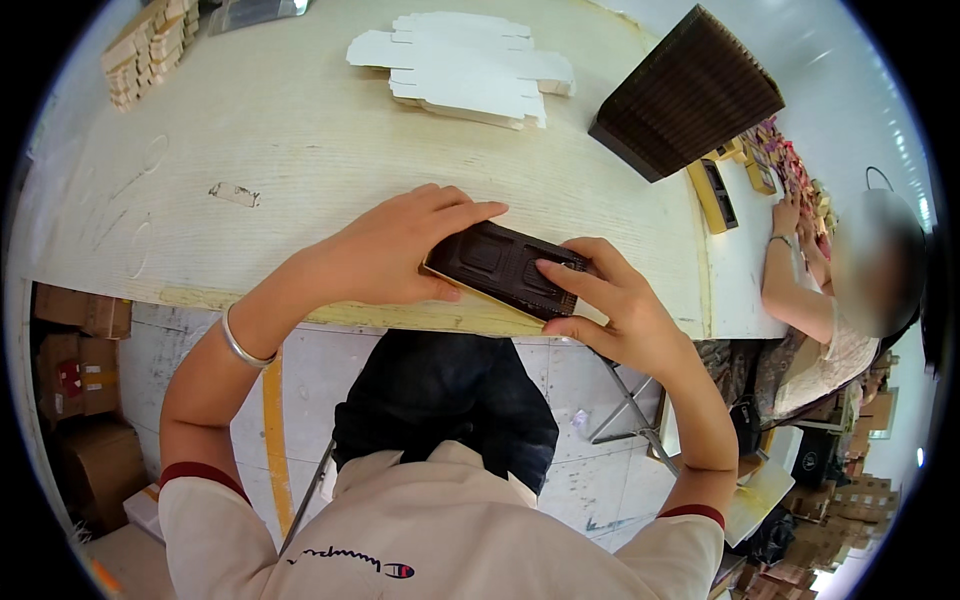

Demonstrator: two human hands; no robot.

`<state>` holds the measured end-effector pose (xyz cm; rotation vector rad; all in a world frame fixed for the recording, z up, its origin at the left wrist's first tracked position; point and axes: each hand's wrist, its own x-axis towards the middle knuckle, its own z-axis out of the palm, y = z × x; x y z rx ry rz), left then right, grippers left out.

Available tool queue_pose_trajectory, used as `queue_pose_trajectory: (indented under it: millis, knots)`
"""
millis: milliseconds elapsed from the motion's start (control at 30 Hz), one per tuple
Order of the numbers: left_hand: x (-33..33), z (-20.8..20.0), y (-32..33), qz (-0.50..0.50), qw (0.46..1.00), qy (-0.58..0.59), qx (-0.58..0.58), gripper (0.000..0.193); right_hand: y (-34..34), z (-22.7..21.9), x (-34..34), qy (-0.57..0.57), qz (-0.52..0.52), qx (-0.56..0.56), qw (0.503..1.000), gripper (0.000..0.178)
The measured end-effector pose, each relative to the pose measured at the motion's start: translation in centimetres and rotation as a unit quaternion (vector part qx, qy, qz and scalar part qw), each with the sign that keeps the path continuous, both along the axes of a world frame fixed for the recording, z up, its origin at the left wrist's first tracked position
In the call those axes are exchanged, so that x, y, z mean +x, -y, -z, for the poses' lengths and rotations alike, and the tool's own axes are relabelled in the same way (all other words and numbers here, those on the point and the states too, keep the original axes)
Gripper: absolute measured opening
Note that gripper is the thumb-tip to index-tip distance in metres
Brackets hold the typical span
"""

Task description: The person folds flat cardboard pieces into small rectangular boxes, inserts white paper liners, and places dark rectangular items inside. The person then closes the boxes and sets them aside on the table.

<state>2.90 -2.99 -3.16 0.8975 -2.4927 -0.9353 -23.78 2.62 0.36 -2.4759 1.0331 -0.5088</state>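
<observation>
A dark brown plastic insert tray (505,262) with moulded hollows lies at the table's front edge. Along its near side shows a thin pale yellow edge, which looks like the wall of a shallow box around it. My left hand (395,242) grips the left end, thumb on the near side and fingers on the far side. At the right end my right hand (622,308) holds on, with a fingertip pressed onto the tray's top and the thumb at the near corner. What lies under the tray is hidden.
Flat white carton blanks (465,65) are piled at the far middle. A tall stack of dark brown trays (690,90) stands at the far right, beside a yellow box (712,195) with a dark insert. Another person (800,290) works at the right. Small pale pieces (150,50) are stacked far left.
</observation>
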Motion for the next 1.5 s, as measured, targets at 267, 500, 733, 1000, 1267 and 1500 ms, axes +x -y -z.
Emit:
queue_pose_trajectory:
  millis: [267, 500, 733, 1000, 1267, 1500]
  knots:
    - [0.0, 0.8, -0.6, -0.015, 0.989, 0.005, -0.147, 0.088, 1.5, 0.5, -1.3, 0.039, -0.07, 0.0, 0.997, 0.043]
    - [-1.7, 0.9, -0.3, 0.001, 0.986, 0.003, -0.167, 0.091, 1.4, 1.3, 0.0, -0.062, -0.104, -0.237, 0.964, 0.038]
    - [-1.7, 0.9, -0.2, -0.004, 0.988, -0.007, -0.156, 0.09, 1.2, 1.3, 0.7, -0.022, -0.086, -0.221, 0.971, 0.035]
    - [-1.6, 0.7, 0.0, 0.005, 0.985, 0.013, -0.17, 0.088, 1.2, 2.1, 0.8, -0.05, -0.102, -0.229, 0.967, 0.039]
    - [-1.8, 0.6, -0.4, -0.028, 0.963, 0.044, -0.263, 0.093, -0.6, 2.0, 1.4, 0.007, -0.029, -0.238, 0.971, 0.045]
    - [-2.1, -0.1, -0.7, -0.005, 0.965, 0.093, -0.245, 0.085, -0.9, 3.4, 1.9, 0.141, 0.03, -0.093, 0.985, 0.025]
